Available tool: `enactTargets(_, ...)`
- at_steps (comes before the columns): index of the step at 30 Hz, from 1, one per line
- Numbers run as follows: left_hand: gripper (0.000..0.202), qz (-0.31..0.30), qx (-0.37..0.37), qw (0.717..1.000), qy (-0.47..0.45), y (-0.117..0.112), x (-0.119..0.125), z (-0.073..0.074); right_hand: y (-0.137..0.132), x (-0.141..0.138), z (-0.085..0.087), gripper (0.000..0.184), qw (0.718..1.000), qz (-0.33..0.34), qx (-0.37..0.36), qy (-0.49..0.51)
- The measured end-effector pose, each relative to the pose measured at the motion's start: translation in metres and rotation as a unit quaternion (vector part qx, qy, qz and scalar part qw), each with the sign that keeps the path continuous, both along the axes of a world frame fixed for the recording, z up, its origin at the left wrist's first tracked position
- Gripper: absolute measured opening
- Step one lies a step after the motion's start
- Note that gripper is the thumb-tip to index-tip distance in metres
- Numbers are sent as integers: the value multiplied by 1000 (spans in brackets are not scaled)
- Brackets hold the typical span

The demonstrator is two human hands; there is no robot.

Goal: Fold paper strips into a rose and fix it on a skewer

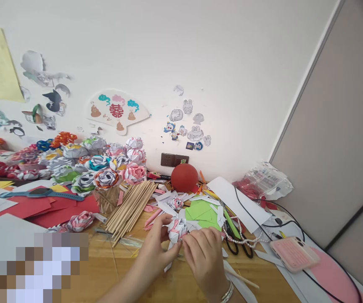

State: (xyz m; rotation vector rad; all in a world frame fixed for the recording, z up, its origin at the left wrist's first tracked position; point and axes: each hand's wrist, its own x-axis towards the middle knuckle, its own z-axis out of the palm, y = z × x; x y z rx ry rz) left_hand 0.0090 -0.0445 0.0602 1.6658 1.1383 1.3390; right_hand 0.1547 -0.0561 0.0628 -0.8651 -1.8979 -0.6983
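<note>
A white and pink folded paper flower [177, 229] is held above the table, in front of me. Its left side and underside are gripped between the thumb and fingers of my left hand [157, 244]. My right hand [202, 248] is closed, its fingertips pinching at the flower's right edge; the exact paper piece there is hidden. A wooden stick [246, 280] shows beyond my right wrist, and I cannot tell if that hand touches it. Just past the flower lie a smaller paper flower [176, 203] and green paper squares [203, 212].
Many finished paper flowers [105, 178] crowd the back left. Wooden sticks [132, 210] lie in a pile beside red paper [55, 208]. A red ball-like object [184, 177] is by the wall. Scissors [236, 246], a bead string [247, 240] and a phone [295, 254] lie to the right.
</note>
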Motion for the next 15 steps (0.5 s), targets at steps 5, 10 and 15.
enactTargets(5, 37, -5, -5, 1000, -11, -1, 1, 1, -1, -1, -7, 14, 1000, 14, 20, 20)
enactTargets(10, 36, 1, 5, 1000, -25, 0, -1, 4, 0, -3, -8, 11, 980, 81, -127, 133)
enactTargets(15, 37, -1, 20, 999, -25, 2, -2, 1, 2, -3, -8, 11, 967, 83, -185, 156)
